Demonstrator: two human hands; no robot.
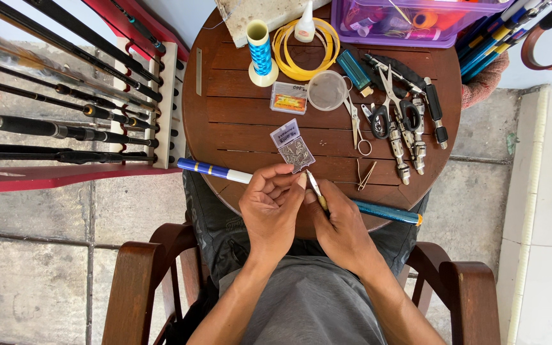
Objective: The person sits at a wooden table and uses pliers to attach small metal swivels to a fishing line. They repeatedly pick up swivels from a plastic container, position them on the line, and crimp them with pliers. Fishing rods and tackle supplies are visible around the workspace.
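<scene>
A blue and white fishing rod (215, 170) lies across the near edge of the round wooden table (237, 121), passing under both hands. My left hand (269, 204) grips the rod's white section, fingers curled. My right hand (340, 227) pinches a small pointed tool (314, 186), its tip against the rod between the two hands. Just beyond the fingers lies a small clear packet (294, 148) of tiny metal parts.
A blue thread spool (260, 48), yellow line coil (305, 51), glue bottle (305, 25), small round cup (327, 89), lighter (352, 69), pliers and scissors (391, 108) cover the table. A purple bin (416, 25) stands at the back. A red rod rack (65, 108) is left. Wooden chair arms (135, 281) flank me.
</scene>
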